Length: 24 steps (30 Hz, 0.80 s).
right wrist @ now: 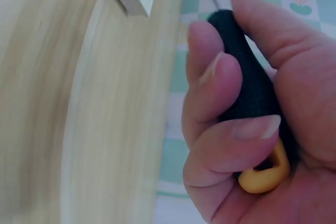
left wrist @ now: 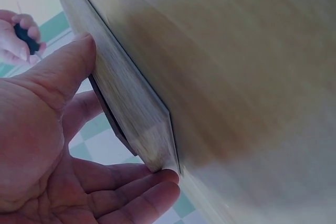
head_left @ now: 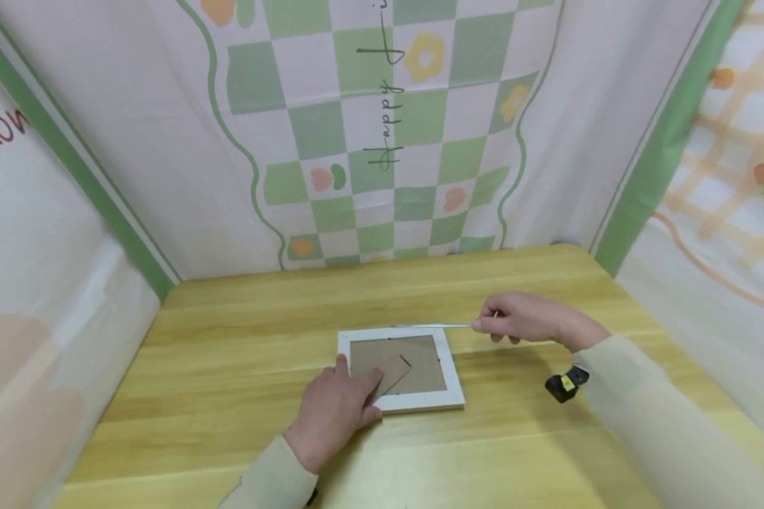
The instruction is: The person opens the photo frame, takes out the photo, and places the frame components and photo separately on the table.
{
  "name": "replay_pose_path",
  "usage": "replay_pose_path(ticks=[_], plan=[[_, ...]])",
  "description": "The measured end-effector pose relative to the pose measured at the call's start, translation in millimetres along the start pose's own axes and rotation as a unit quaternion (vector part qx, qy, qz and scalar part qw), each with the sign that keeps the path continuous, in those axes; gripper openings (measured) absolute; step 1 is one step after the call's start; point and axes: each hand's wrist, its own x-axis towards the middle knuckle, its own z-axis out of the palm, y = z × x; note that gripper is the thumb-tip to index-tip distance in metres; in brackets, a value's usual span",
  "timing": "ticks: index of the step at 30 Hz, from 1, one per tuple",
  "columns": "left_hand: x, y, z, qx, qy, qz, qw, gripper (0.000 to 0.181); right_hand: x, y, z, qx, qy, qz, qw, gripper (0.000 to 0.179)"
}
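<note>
A white picture frame [head_left: 455, 385] lies back side up on the table, showing its brown backing board [head_left: 372, 353] with a stand flap [head_left: 395, 364] and small dark tabs round the edge. My left hand [head_left: 334, 406] grips its near left corner, thumb [left wrist: 79, 66] against the near side and index finger over the board. In my right hand [head_left: 522, 318] is a screwdriver, its dark handle [right wrist: 244, 77] wrapped by curled fingers and its yellow end loop [right wrist: 265, 177] near the palm. The thin metal shaft [head_left: 452, 326] points left, overlapping the frame's far edge in the head view.
The wooden table [head_left: 242, 311] ends at a hanging cloth [head_left: 420, 141] with green and white checks behind. More printed cloth [head_left: 57, 339] hangs at the left and right sides. A black wrist camera [head_left: 565, 385] sits by the right cuff.
</note>
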Motion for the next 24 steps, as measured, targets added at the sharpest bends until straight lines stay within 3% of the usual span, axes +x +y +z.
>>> replay_pose_path(ticks=[5,8,15,19,24], plan=[[-2.4,-0.3,1.4,0.0,0.01,0.001,0.9999,0.062,-6.3,12,1,0.002,0.049,0.031,0.9983,0.036],[-3.4,-0.4,2.7,0.0,0.011,0.002,0.9999,0.063,-8.3,20,8,-0.032,0.081,0.046,0.9952,0.035],[-3.4,0.4,1.3,0.004,0.008,-0.002,1.0,0.064,-15.8,30,31,-0.113,0.139,0.136,0.9744,0.029],[-3.3,1.1,0.8,0.008,0.01,-0.001,0.9999,0.064,-23.1,28,41,-0.106,0.145,0.177,0.9676,0.026],[-2.4,2.0,1.9,0.015,0.011,-0.004,0.9998,0.064,-27.9,25,48,-0.111,0.113,0.224,0.9618,0.023]])
